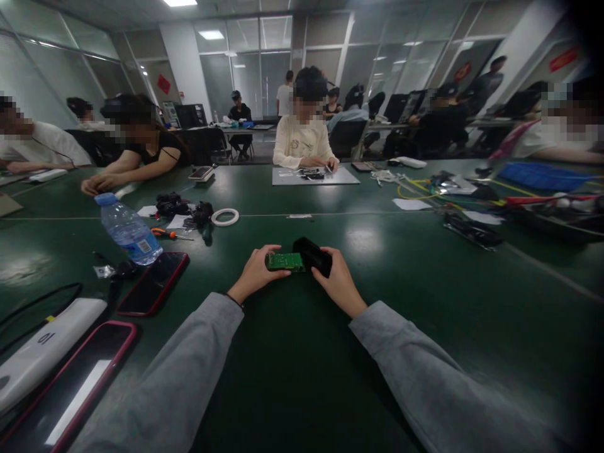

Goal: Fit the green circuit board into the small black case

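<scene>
My left hand pinches the left end of a small green circuit board just above the dark green table. My right hand is wrapped round a black plastic housing that sits against the board's right end. Both hands are closed, and both arms wear grey sleeves. I cannot tell whether the board sits partly inside the housing.
To my left lie a tilted water bottle, two red-cased phones, a white power bank, an orange-handled screwdriver, black parts and a tape roll. Across the table a person works on a grey mat. Cables and tools crowd the right.
</scene>
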Demonstrator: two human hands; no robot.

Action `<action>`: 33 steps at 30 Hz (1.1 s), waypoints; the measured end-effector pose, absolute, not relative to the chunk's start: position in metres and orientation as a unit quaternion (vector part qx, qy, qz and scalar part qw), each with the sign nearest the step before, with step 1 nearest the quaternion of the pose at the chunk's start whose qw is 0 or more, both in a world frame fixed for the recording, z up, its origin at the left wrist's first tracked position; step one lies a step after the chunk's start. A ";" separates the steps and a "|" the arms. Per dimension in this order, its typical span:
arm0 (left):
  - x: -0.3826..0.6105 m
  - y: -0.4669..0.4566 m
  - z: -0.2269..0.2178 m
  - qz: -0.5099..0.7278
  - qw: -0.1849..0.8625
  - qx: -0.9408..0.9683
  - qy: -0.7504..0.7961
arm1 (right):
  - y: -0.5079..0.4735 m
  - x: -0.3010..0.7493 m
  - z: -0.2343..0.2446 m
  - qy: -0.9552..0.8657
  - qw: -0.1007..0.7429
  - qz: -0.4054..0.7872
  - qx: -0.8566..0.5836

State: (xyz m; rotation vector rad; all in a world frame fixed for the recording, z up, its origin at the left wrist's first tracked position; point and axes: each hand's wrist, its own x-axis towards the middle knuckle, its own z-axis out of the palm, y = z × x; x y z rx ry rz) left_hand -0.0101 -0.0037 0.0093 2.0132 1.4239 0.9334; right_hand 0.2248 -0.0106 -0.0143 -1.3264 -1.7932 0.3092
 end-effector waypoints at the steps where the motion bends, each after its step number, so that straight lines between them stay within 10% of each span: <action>1: -0.009 -0.004 0.010 0.345 0.245 0.744 0.517 | -0.010 0.225 -0.014 -0.719 0.431 0.124 -0.530; 33: -0.012 0.010 0.005 0.397 0.329 0.696 0.500 | -0.009 0.226 -0.008 -0.689 0.441 0.175 -0.547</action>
